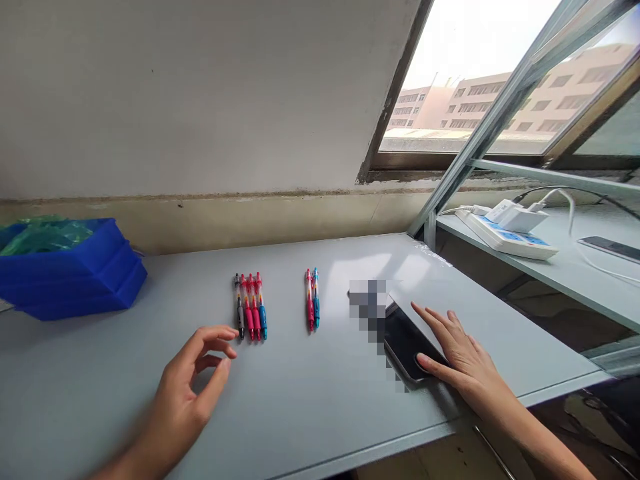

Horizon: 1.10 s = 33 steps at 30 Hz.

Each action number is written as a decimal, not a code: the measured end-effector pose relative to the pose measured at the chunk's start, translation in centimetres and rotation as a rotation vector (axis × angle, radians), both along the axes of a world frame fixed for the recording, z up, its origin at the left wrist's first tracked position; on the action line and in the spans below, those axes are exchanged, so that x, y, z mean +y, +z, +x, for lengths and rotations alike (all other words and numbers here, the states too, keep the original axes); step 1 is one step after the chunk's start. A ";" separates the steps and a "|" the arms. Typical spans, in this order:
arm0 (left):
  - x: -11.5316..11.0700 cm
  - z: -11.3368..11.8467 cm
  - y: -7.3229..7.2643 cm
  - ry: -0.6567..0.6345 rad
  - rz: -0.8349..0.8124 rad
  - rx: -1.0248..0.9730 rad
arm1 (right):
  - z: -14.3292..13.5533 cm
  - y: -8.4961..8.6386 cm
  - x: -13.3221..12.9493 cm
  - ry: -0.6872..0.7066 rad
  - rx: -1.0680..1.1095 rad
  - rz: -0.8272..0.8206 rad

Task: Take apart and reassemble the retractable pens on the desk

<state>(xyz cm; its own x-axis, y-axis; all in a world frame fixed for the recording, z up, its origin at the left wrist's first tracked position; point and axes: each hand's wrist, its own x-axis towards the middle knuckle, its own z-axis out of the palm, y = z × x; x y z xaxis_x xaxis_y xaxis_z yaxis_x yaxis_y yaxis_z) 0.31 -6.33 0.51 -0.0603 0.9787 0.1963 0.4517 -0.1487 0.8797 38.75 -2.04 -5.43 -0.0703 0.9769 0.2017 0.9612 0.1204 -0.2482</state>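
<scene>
While splayed R hand [463,357] overlaps diag. phone [406,347] | L hand [185,383] empty | pens [255,319]: fore-aft

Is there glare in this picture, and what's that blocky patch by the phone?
Head view: the upper part of the window is washed out nearly white, and pale patches of light lie on the table; head view again: coarse pixel blocks run beside the phone, so what they cover can't be told.

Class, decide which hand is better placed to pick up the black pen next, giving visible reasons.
Probably the left hand: half-curled, it is close beside the black pen, while the right hand is farther off, at the phone.
</scene>
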 end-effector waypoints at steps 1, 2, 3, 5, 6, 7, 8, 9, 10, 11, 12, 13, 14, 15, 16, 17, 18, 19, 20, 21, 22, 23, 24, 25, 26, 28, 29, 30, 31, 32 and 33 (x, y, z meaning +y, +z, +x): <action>0.0 -0.1 -0.2 -0.004 0.004 0.006 | -0.1 0.0 0.0 -0.004 0.009 -0.003; -0.1 -0.2 -0.4 -0.008 0.006 0.009 | -0.1 0.0 0.0 -0.009 0.018 -0.002; -0.1 -0.2 -0.6 -0.011 0.006 0.011 | -0.2 0.0 -0.1 -0.009 0.026 -0.001; -0.1 -0.4 -0.8 -0.015 0.005 0.012 | -0.1 -0.1 -0.1 -0.002 0.040 0.002; -0.1 -0.4 -0.9 -0.015 0.005 0.013 | -0.1 -0.1 -0.1 0.004 0.046 0.002; -0.1 -0.4 -1.0 -0.015 0.004 0.015 | 0.1 -0.1 -0.1 0.008 0.055 0.000; -0.1 -0.4 -1.0 -0.013 0.008 0.016 | 0.2 -0.1 -0.1 0.004 0.072 0.000; -0.1 -0.4 -0.9 -0.010 0.015 0.017 | 0.3 0.1 0.0 -0.011 0.105 0.006; -0.1 -0.3 -0.8 -0.006 0.022 0.017 | 0.3 0.3 0.0 -0.042 0.155 0.022; -0.1 -0.3 -0.7 -0.005 0.028 0.019 | 0.1 0.7 0.0 -0.082 0.211 0.051; -0.1 -0.2 -0.6 -0.005 0.037 0.021 | -0.2 1.2 0.1 -0.122 0.274 0.089; -0.1 -0.2 -0.5 -0.010 0.045 0.023 | -0.9 1.8 0.2 -0.171 0.314 0.150; -0.1 -0.1 -0.3 -0.016 0.053 0.025 | -1.8 2.4 0.3 -0.164 0.294 0.212; -0.1 0.0 -0.2 -0.024 0.058 0.028 | -3.0 3.1 0.4 -0.086 0.253 0.265; -0.2 0.1 -0.1 -0.032 0.060 0.030 | -4.4 3.9 0.6 0.015 0.214 0.294; -0.2 0.1 -0.1 -0.039 0.060 0.032 | -6.0 4.6 0.8 0.137 0.180 0.292; -0.2 0.2 0.0 -0.047 0.059 0.035 | -7.6 5.2 1.1 0.249 0.133 0.289; -0.2 0.2 0.0 -0.054 0.054 0.040 | -9.4 5.8 1.3 0.347 0.045 0.286; -0.2 0.2 0.1 -0.059 0.053 0.044 | -11.1 6.3 1.6 0.443 -0.088 0.275; -0.2 0.2 0.1 -0.064 0.056 0.047 | -12.6 6.7 1.8 0.515 -0.239 0.267; -0.2 0.2 0.2 -0.068 0.062 0.048 | -14.1 7.0 2.0 0.565 -0.380 0.275; -0.3 0.2 0.2 -0.071 0.073 0.048 | -15.3 7.3 2.1 0.591 -0.422 0.281; -0.2 0.2 0.3 -0.074 0.084 0.048 | -16.3 7.4 2.1 0.613 -0.464 0.288; -0.2 0.2 0.4 -0.074 0.095 0.047 | -17.1 7.3 2.1 0.624 -0.505 0.295; -0.2 0.2 0.4 -0.073 0.103 0.047 | -17.7 7.2 2.1 0.620 -0.524 0.300; -0.3 0.2 0.6 -0.062 0.107 0.049 | -18.3 6.8 2.0 0.600 -0.554 0.316; -0.3 0.2 0.6 -0.058 0.108 0.050 | -18.3 6.5 1.9 0.589 -0.561 0.326; -0.3 0.2 0.7 -0.055 0.107 0.049 | -18.3 6.3 1.9 0.582 -0.566 0.337; -0.3 0.3 0.7 -0.056 0.108 0.046 | -18.2 6.1 1.9 0.581 -0.568 0.348; -0.3 0.3 0.7 -0.058 0.110 0.042 | -18.1 5.9 1.9 0.586 -0.567 0.359; -0.3 0.3 0.6 -0.060 0.112 0.037 | -18.0 5.8 1.9 0.596 -0.563 0.368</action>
<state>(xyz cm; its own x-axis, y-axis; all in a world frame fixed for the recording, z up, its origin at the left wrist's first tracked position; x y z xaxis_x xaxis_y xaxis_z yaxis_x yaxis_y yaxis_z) 0.62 -6.65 1.15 0.0071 0.9522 0.3053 0.4710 -0.2725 0.8390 20.78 -0.11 0.39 -0.7280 0.6270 0.2773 0.6814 0.6171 0.3936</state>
